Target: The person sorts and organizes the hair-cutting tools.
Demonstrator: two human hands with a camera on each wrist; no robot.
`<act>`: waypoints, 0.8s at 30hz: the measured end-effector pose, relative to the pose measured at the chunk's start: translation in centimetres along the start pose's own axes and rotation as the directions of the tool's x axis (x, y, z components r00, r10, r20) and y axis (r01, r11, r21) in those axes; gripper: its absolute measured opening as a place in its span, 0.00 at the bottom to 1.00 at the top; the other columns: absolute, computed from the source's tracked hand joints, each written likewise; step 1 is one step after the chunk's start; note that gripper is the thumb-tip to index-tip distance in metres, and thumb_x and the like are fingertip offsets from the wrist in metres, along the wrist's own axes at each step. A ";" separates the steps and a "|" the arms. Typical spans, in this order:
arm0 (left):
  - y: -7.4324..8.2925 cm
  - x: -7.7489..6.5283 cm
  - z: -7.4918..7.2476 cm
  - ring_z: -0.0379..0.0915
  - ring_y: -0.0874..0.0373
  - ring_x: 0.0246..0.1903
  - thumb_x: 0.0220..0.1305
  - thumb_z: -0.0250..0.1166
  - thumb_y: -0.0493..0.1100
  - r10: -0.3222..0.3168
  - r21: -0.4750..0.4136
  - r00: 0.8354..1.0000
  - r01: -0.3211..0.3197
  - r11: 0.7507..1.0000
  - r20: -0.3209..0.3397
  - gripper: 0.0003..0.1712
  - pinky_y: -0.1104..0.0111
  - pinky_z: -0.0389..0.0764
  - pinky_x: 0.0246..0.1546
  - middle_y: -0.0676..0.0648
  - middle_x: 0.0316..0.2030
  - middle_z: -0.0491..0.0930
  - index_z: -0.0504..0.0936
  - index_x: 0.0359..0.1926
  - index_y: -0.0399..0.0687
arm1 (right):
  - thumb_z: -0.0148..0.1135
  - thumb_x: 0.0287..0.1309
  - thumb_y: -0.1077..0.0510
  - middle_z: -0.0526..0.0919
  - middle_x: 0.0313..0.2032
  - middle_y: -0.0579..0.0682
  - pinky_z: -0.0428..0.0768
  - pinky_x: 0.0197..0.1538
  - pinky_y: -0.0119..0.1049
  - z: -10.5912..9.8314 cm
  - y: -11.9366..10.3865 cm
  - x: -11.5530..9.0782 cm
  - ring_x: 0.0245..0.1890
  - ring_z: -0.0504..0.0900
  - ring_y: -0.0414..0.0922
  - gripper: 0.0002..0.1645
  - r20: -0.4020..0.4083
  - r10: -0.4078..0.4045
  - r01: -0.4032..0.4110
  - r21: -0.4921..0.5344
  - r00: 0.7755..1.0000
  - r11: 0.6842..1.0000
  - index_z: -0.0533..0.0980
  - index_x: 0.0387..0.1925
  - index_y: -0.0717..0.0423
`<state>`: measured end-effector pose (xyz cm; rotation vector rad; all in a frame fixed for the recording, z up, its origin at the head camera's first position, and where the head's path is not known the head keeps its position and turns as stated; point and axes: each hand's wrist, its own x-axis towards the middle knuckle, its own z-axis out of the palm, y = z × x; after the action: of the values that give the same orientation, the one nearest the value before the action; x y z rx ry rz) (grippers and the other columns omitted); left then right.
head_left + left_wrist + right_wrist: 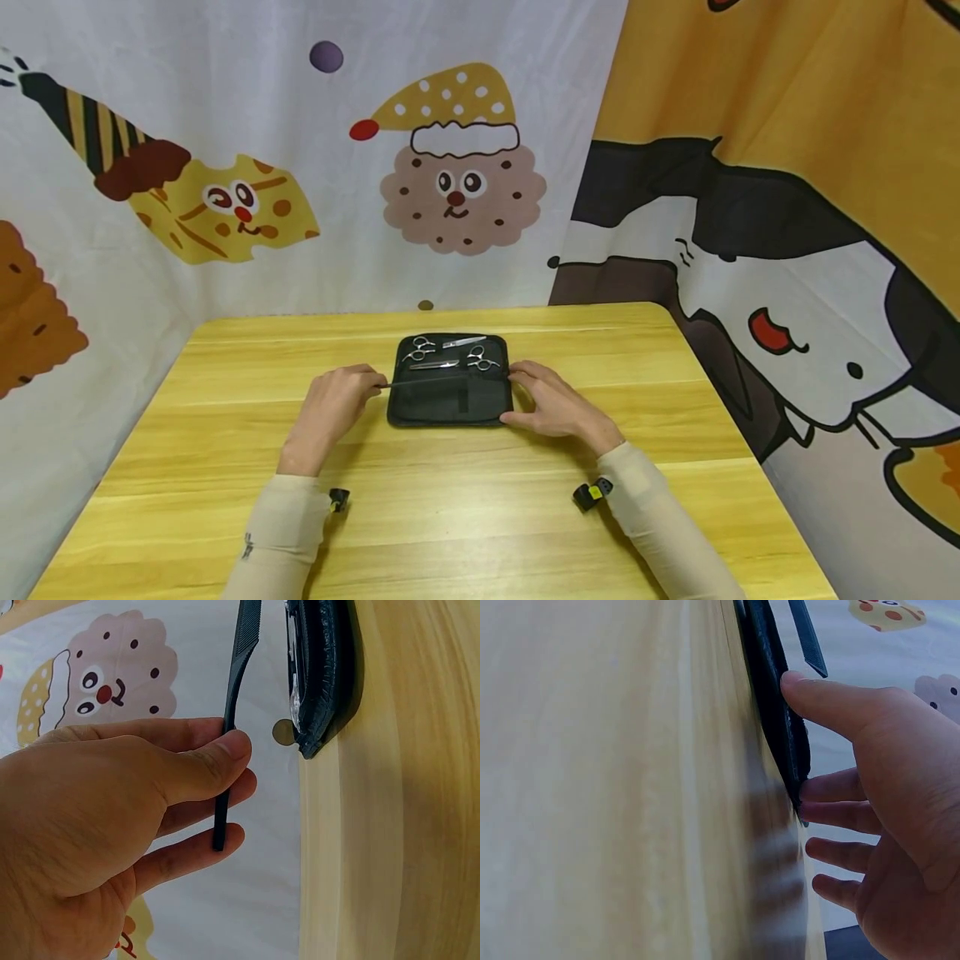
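Note:
A black case (pixel 420 408) lies on the wooden table with two pairs of silver scissors in its far half. One pair has its finger rings (pixel 417 355) at the left; the other pair's rings (pixel 482 364) are at the right. My left hand (pixel 337 406) pinches a thin black comb (pixel 247 634) by its plain handle, between thumb and fingers. The comb's toothed part reaches over the case. My right hand (pixel 551 400) rests at the case's right edge, thumb at the near corner and fingertips farther back, with the fingers extended and spread.
The wooden table (pixel 450 517) runs back to a printed curtain (pixel 262 283) with cartoon figures. A yellow and black curtain (pixel 787 208) hangs at the right. A small black camera (pixel 339 500) sits at the left wrist, another camera (pixel 591 494) at the right wrist.

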<state>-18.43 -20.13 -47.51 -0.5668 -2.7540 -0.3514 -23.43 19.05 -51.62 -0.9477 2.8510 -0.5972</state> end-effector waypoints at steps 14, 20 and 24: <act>-0.6 -0.1 0.0 0.94 0.45 0.39 0.69 0.78 0.32 -0.019 -0.012 0.999 0.020 1.000 0.042 0.08 0.48 0.94 0.39 0.46 0.42 0.96 0.97 0.45 0.47 | 0.78 0.70 0.38 0.74 0.81 0.65 0.71 0.87 0.60 0.2 0.0 0.0 0.82 0.73 0.63 0.47 0.003 -0.012 0.012 -0.014 1.000 1.000 0.78 0.75 0.65; -0.8 -0.2 -0.1 0.94 0.45 0.39 0.68 0.79 0.32 -0.027 -0.025 0.998 0.029 0.999 0.058 0.08 0.48 0.94 0.39 0.47 0.40 0.96 0.98 0.43 0.48 | 0.79 0.69 0.38 0.74 0.81 0.64 0.72 0.87 0.59 0.2 0.0 0.0 0.82 0.74 0.63 0.47 0.003 -0.006 0.006 -0.008 1.000 1.000 0.78 0.75 0.66; -1.2 -0.4 -0.3 0.94 0.45 0.38 0.67 0.79 0.32 -0.026 -0.043 0.997 0.029 0.999 0.069 0.08 0.47 0.93 0.38 0.47 0.39 0.96 0.98 0.42 0.49 | 0.78 0.69 0.38 0.73 0.81 0.65 0.72 0.87 0.59 0.1 0.0 0.0 0.82 0.73 0.63 0.47 0.004 -0.005 0.005 -0.008 1.000 1.000 0.78 0.75 0.66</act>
<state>-18.50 -21.38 -47.60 -0.5625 -2.8287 -0.4074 -23.37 19.02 -51.74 -0.9567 2.8506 -0.5834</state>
